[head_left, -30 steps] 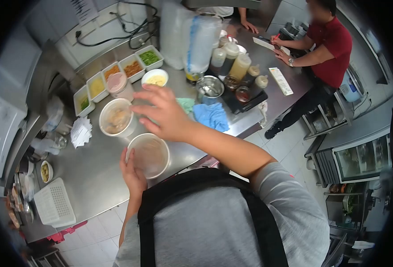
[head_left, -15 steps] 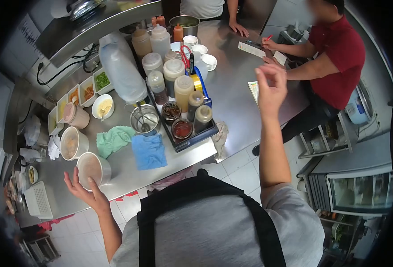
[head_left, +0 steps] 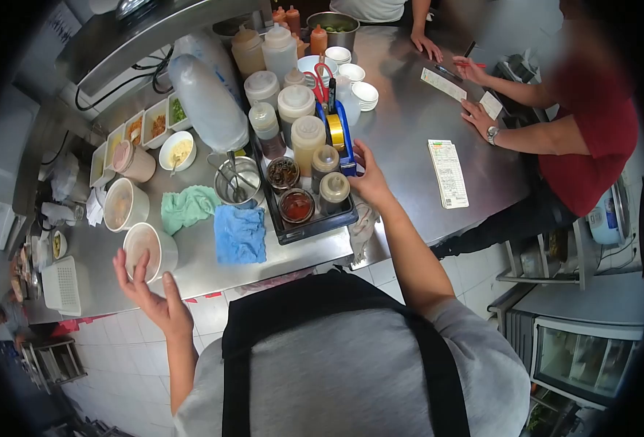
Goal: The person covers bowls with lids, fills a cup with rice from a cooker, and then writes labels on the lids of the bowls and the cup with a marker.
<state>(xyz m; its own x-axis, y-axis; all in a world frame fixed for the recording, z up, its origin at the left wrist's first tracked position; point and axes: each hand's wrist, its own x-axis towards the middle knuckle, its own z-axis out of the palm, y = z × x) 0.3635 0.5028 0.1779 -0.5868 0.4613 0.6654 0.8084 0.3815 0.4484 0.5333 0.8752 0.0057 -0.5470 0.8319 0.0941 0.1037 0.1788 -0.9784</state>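
Observation:
My left hand [head_left: 158, 300] is raised with its fingers spread, holding nothing, in front of a white round tub [head_left: 163, 251]. A second white tub [head_left: 125, 205] stands just behind that one. My right hand [head_left: 368, 175] is beside the black tray [head_left: 307, 231], its fingers apart, close to the blue tape dispenser [head_left: 345, 138]. Whether its fingertips touch the dispenser cannot be made out. In the tray are several squeeze bottles [head_left: 308, 142], a jar of red sauce [head_left: 296, 206], a jar of dark sauce [head_left: 283, 173] and red-handled scissors [head_left: 320, 81].
A blue cloth [head_left: 240, 234], a green cloth [head_left: 189, 207] and a steel pot with utensils [head_left: 239, 182] lie left of the tray. An order pad [head_left: 447, 173] rests on the counter at right. A person in a red shirt [head_left: 591, 109] holds a red pen; another person's hand [head_left: 427, 45] rests farther back.
My right hand has come down and left from above the counter to the tray's right side, uncovering the order pad. My left hand stays open near the tub. The view has shifted slightly.

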